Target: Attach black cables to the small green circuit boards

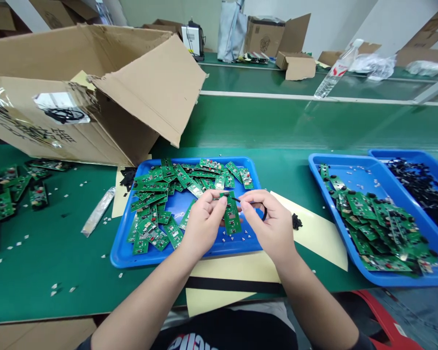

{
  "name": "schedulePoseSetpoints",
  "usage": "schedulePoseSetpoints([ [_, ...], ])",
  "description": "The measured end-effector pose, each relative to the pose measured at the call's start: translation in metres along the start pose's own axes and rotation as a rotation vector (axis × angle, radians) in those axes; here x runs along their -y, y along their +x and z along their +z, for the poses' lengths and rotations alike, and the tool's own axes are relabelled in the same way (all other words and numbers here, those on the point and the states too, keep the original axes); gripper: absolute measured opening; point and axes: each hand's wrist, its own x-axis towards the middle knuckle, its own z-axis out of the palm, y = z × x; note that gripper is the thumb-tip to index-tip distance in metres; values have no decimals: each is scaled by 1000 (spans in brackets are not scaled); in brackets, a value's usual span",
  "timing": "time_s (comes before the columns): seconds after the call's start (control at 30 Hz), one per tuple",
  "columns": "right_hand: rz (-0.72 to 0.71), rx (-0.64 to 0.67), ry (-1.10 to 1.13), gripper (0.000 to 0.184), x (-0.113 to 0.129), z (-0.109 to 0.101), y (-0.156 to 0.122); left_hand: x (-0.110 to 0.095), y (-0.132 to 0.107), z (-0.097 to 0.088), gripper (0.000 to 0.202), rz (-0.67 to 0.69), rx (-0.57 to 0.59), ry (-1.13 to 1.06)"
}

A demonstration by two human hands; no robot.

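My left hand (204,218) pinches a green circuit board (232,216) by its left edge, upright over the blue tray (118,250). A small black part (226,194) shows at the board's top, near my thumb. My right hand (268,221) is closed on a thin black curved strip (264,212). One end of it points at the top of the board, and the other bends round by my fingers. Its exact kind is unclear. Many loose circuit boards (149,189) lie in the tray below, with small white bits at its near right.
Right of me, another blue tray (316,167) holds piled boards; a farther blue tray (383,153) holds black parts. An open carton (146,82) stands at back left. Yellow paper sheets (314,233), a black strip (233,284), a clear packet (98,212) and several boards (18,187) lie around.
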Motion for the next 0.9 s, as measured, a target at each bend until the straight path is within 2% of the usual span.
schedulePoseSetpoints([
  [0.1,-42,-6,9,8,-2,-2,2,1,-2,1,36,-34,62,61],
  [0.3,-87,18,-60,10,-4,-2,4,1,-3,0,41,-39,71,99],
  [0.57,-120,23,-86,11,-5,1,4,1,-2,0,33,30,89,111],
  [0.9,-152,19,-124,12,-6,1,3,5,-2,-1,31,18,73,120],
])
